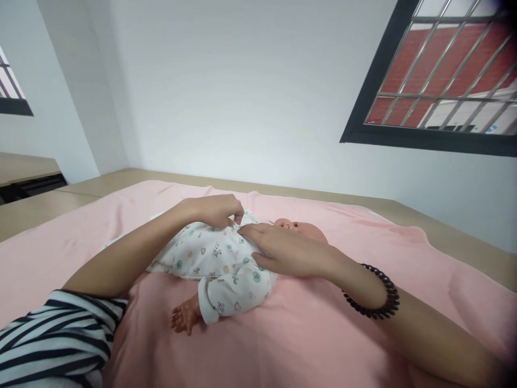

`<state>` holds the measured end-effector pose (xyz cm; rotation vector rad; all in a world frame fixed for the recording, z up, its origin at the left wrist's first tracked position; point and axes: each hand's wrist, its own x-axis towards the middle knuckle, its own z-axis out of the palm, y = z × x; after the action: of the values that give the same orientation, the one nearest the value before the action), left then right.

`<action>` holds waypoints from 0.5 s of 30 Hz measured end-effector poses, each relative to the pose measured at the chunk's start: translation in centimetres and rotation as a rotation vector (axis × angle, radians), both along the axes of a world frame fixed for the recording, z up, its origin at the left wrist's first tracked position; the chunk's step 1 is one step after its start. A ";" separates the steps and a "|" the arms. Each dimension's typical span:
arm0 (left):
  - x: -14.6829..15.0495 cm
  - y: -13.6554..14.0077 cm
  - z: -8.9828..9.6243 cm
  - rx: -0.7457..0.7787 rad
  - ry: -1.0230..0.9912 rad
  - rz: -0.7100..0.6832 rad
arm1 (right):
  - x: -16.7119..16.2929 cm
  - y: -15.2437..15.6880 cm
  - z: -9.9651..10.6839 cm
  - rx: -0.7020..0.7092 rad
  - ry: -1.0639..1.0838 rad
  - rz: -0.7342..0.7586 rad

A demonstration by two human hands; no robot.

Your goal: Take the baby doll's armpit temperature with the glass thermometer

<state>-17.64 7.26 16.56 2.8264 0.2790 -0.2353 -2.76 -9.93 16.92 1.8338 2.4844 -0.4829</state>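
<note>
A baby doll [188, 317] lies on its back with its head to the right, dressed in a white shirt [216, 250] with small animal and dot prints. Curled at the shirt's front, my left hand [216, 210] pinches the cloth edge beside a small round fastener [236, 227]. My right hand [288, 248] rests over the doll's upper chest. Its fingertips touch the cloth near the fastener, with the thumb held apart. Part of the doll's head [311, 231] shows behind my right hand. One doll arm in its sleeve [238, 291] points toward the left.
A pink blanket [323, 328] with soft folds covers most of the wooden table [412, 215]. The table meets a white wall [242, 108] at the back. A barred window [440, 81] is at the upper right, and another table [24, 167] stands at the far left.
</note>
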 end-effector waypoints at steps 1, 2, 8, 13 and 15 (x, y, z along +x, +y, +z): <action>0.0 0.0 0.0 0.017 0.003 0.009 | 0.0 0.0 0.0 -0.002 -0.006 0.001; 0.0 0.0 -0.1 0.031 0.006 0.016 | 0.1 0.0 -0.1 -0.003 -0.009 0.003; -0.2 0.1 0.2 0.000 0.014 0.002 | 0.1 0.0 -0.3 -0.002 -0.028 0.023; -0.3 0.6 0.6 -0.115 0.058 -0.005 | -0.1 0.2 -0.8 0.041 -0.173 0.056; -0.5 1.0 0.8 -0.144 0.107 -0.006 | -0.1 0.1 -1.2 0.080 -0.233 0.094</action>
<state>-18.12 8.23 17.34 2.6769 0.2657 -0.3931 -2.90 -9.81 15.68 1.6783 2.4488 -0.1581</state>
